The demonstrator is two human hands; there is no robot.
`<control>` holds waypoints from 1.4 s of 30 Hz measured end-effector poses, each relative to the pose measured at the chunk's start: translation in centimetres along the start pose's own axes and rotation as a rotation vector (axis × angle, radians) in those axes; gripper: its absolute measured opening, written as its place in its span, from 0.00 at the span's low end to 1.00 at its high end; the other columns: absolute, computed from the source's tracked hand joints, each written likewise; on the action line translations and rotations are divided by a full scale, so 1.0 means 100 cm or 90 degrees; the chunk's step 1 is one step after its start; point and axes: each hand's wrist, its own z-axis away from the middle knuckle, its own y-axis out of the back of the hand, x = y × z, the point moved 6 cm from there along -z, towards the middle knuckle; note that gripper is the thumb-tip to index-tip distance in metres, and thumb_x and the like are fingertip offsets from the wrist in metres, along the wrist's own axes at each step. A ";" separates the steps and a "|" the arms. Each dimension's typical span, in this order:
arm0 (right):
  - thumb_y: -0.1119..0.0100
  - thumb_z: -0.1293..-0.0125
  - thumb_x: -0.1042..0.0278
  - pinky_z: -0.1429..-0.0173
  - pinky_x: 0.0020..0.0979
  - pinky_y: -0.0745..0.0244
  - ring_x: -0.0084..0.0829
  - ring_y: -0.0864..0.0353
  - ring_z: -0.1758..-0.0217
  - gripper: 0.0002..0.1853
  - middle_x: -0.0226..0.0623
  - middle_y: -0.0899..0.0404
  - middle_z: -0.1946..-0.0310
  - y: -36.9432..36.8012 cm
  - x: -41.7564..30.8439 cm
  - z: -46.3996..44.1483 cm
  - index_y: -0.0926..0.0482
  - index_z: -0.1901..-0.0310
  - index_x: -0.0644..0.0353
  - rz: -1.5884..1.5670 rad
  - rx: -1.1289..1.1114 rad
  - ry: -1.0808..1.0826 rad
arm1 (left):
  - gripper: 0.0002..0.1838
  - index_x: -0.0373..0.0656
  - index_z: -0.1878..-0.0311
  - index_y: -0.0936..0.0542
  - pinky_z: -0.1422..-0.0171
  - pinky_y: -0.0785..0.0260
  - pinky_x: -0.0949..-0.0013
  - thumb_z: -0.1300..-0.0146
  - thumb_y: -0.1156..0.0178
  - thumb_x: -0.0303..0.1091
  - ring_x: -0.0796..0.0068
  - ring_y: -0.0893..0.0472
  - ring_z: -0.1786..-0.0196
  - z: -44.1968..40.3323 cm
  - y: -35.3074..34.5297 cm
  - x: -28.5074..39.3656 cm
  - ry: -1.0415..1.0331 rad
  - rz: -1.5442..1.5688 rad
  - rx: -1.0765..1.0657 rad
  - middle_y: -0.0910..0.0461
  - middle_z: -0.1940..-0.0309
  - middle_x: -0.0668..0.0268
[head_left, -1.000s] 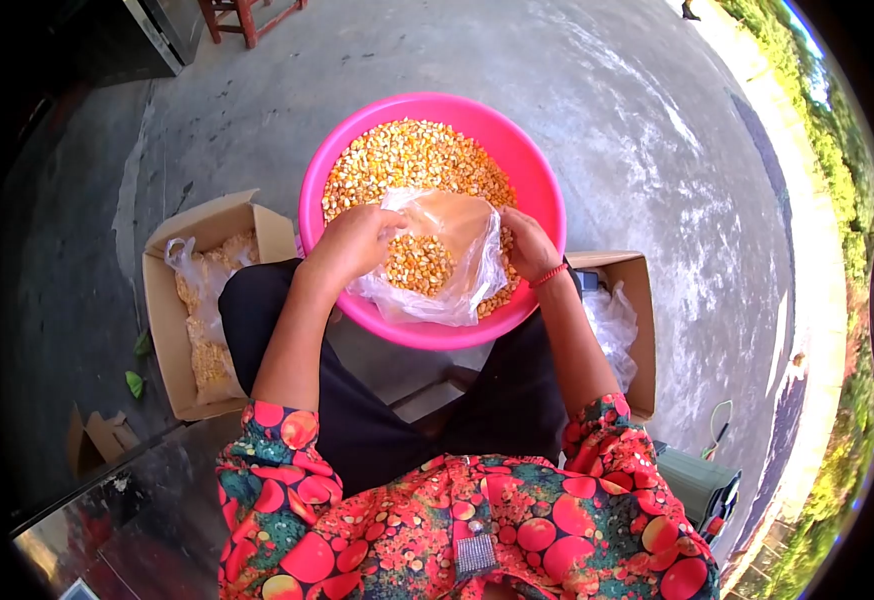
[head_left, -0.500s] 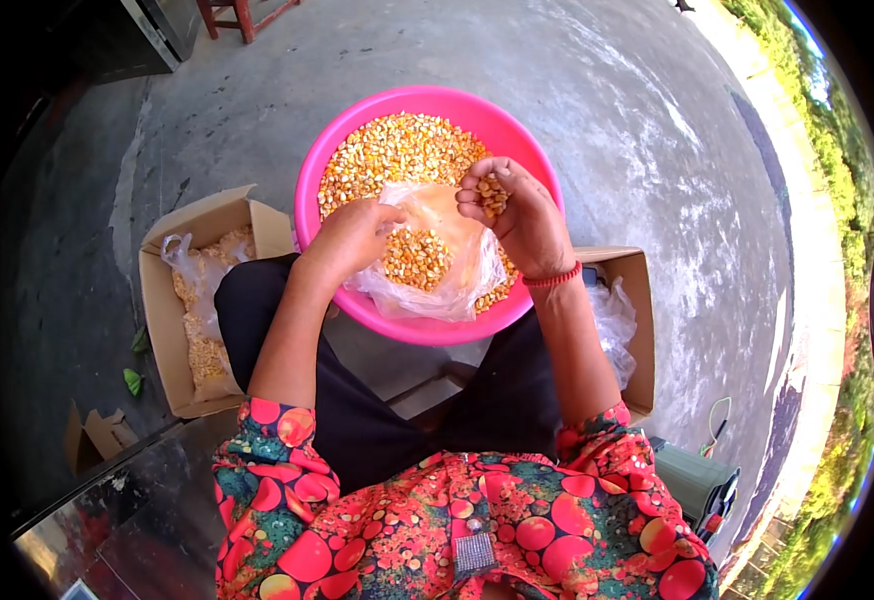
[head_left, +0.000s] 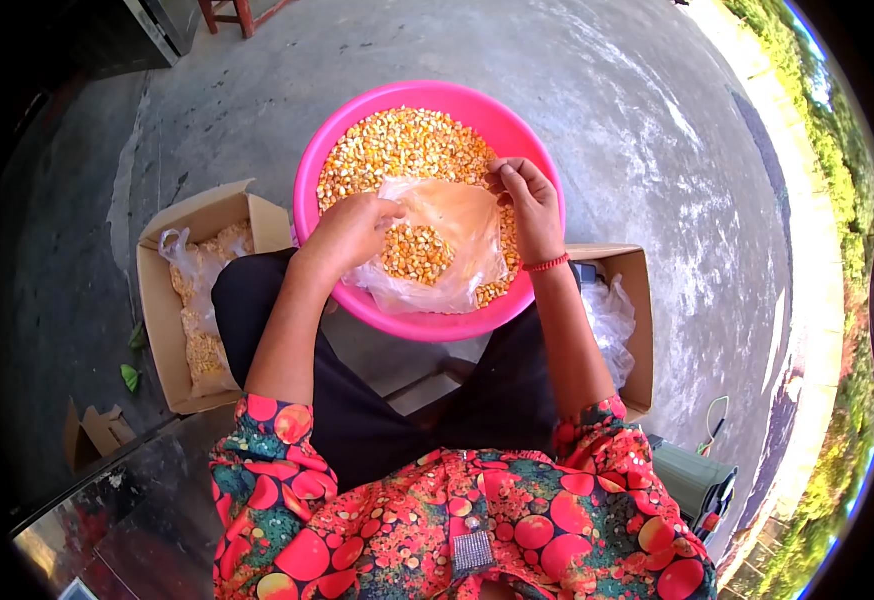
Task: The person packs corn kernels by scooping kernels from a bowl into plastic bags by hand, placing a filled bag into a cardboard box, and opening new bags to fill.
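A pink basin (head_left: 309,165) full of yellow corn kernels (head_left: 407,140) sits in front of my knees. On the kernels lies a clear plastic bag (head_left: 467,225) with a small heap of kernels showing at its middle. My left hand (head_left: 352,235) is closed on the bag's left edge, thumb and forefinger toward the heap. Over the basin's right side, my right hand (head_left: 529,205) has its fingers curled together, pointing down at the kernels. What its fingers hold, if anything, is hidden. A red bead bracelet (head_left: 547,263) circles the right wrist.
To the left stands a cardboard box (head_left: 162,330) with a bag of pale yellow bits in it. Another cardboard box (head_left: 640,335) at the right holds clear plastic. A red wooden stool (head_left: 245,20) is at the far left, and a dark green object (head_left: 692,480) lies at the lower right.
My right hand has turned from palm-up, with kernels in it, to fingers down, shifting slightly right. Those kernels no longer show. My left hand stays at the bag.
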 end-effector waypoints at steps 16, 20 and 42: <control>0.46 0.36 0.57 0.51 0.32 0.27 0.33 0.21 0.58 0.16 0.39 0.19 0.58 0.042 0.168 0.010 0.22 0.53 0.60 0.424 -0.191 -0.181 | 0.12 0.40 0.55 0.19 0.52 0.29 0.61 0.43 0.43 0.28 0.55 0.19 0.58 -0.002 -0.003 -0.002 -0.003 0.006 -0.009 0.20 0.62 0.50; 0.52 0.32 0.57 0.67 0.30 0.23 0.28 0.22 0.72 0.15 0.32 0.22 0.72 0.030 0.143 0.026 0.21 0.61 0.59 -0.098 0.033 -0.361 | 0.13 0.41 0.56 0.18 0.52 0.29 0.60 0.45 0.44 0.28 0.54 0.20 0.58 -0.002 -0.006 -0.011 0.011 0.002 -0.010 0.20 0.62 0.50; 0.54 0.31 0.61 0.46 0.31 0.25 0.34 0.22 0.51 0.19 0.42 0.23 0.54 0.011 0.028 -0.005 0.29 0.45 0.64 -0.348 -0.091 -0.171 | 0.17 0.50 0.54 0.18 0.57 0.29 0.59 0.47 0.45 0.26 0.56 0.19 0.62 -0.004 -0.013 -0.010 -0.024 -0.014 -0.036 0.20 0.65 0.51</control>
